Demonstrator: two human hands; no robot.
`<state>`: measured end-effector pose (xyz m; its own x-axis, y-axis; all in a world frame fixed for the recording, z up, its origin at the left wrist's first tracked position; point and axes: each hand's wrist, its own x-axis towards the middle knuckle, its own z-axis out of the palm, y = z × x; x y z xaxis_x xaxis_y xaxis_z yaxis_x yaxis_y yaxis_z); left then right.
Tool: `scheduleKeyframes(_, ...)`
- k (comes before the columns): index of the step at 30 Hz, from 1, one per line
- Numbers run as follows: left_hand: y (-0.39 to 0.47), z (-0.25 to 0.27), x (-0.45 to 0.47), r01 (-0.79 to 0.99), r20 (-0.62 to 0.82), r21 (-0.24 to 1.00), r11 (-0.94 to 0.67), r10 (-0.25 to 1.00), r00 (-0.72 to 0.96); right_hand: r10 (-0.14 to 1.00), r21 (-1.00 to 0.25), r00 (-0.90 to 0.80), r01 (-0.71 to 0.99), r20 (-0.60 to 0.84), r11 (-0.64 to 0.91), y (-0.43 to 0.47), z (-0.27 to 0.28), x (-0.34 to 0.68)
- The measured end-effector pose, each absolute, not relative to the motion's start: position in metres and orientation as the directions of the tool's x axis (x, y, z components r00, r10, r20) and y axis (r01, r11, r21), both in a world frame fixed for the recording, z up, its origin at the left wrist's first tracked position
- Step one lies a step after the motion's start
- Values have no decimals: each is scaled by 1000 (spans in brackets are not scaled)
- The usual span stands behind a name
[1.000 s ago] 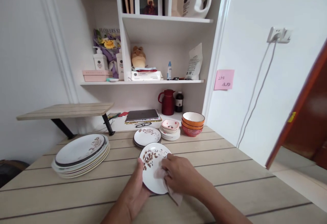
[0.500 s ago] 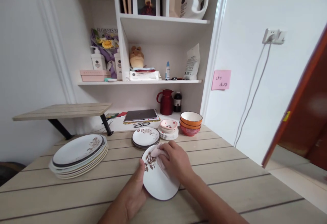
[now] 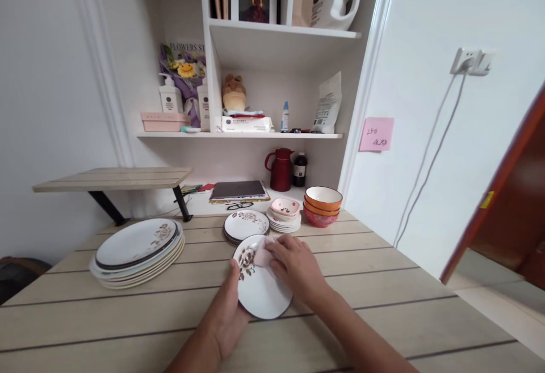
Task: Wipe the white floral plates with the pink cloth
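Observation:
A white plate (image 3: 264, 295) with a dark rim and brown flowers is tilted above the table in front of me. My left hand (image 3: 230, 310) grips its left edge, thumb on the rim and the other fingers hidden beneath. Pinched in my right hand (image 3: 298, 265) is a pale pink cloth (image 3: 263, 252), pressed against the plate's upper right face. Just behind lies a short stack of matching flowered plates (image 3: 244, 225). Larger plates (image 3: 134, 242) are piled at the left.
Small dishes (image 3: 285, 208) on saucers and stacked bowls (image 3: 322, 205) stand at the back right. Behind them are a red jug (image 3: 281, 170), a dark bottle (image 3: 300, 170), a laptop (image 3: 238, 189) and glasses (image 3: 239, 206). A raised wooden stand (image 3: 114, 177) occupies the back left.
My right hand has shifted the cloth slightly across the plate's upper face. The plate is a little higher in view and tilted differently. The whole view has swung slightly left.

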<state>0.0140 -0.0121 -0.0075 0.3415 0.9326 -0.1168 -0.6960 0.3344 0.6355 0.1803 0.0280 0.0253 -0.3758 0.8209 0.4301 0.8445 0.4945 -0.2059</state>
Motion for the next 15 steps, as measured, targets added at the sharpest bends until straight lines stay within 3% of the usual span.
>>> scheduleKeyframes(4, -11, -9, 14, -685, -135, 649, 332, 936, 325, 890, -217, -373, 876, 263, 431, 23, 25, 195)
scheduleKeyframes(8, -12, -7, 13, -685, -136, 629, 368, 919, 369, 797, -206, -588, 770, 141, 604, 3, 29, 194)
scheduleKeyframes(11, -13, -4, 11, -669, -142, 598, 440, 881, 452, 686, -292, -707, 628, 175, 722, -10, 29, 181)
scheduleKeyframes(15, -15, -1, 12, -664, -135, 573, 481, 854, 502, 682, -368, -639, 575, 356, 731, -6, 26, 162)
